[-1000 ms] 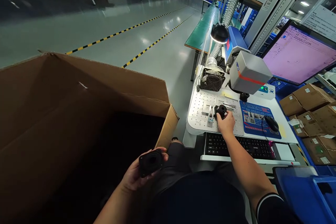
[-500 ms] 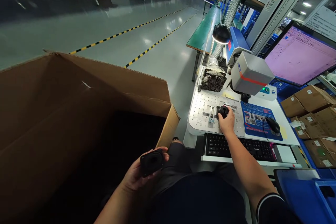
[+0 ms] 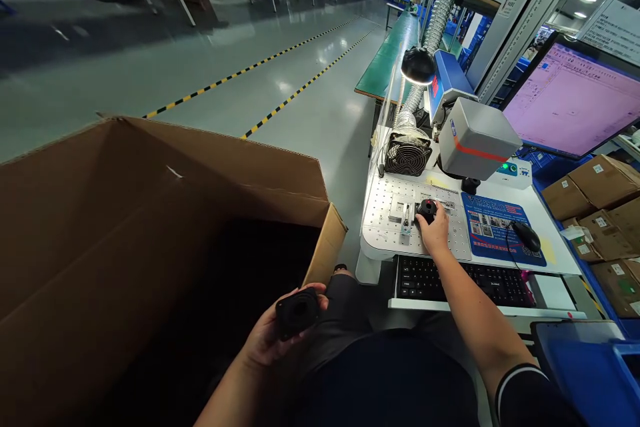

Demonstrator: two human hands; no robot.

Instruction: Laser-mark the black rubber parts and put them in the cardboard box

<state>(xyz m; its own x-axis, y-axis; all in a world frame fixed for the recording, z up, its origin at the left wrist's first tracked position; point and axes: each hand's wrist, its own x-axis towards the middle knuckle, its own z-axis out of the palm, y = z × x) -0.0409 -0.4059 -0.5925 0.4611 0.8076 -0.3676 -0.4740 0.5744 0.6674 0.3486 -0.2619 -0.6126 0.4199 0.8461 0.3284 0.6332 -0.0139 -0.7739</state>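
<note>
cardboard box point(image 3: 150, 227) open at far left | left hand point(image 3: 273, 340) curled around square black part point(image 3: 299, 311), same low spot by the lap as a second ago | right hand point(image 3: 434, 230) has settled fingers closed on round black part point(image 3: 427, 209), now seated on perforated plate point(image 3: 385, 213) under grey marking head point(image 3: 477, 140) | keyboard point(image 3: 460, 280) untouched

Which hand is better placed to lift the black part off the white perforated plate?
Right hand: already on the black part at the plate. Left hand holds another black part by the carton.

Black part point(image 3: 298, 311), brown box point(image 3: 150, 227), white dotted tabletop point(image 3: 385, 213), blue mat point(image 3: 493, 227), pink screen point(image 3: 575, 103), yellow-black floor stripes point(image 3: 295, 87).
</note>
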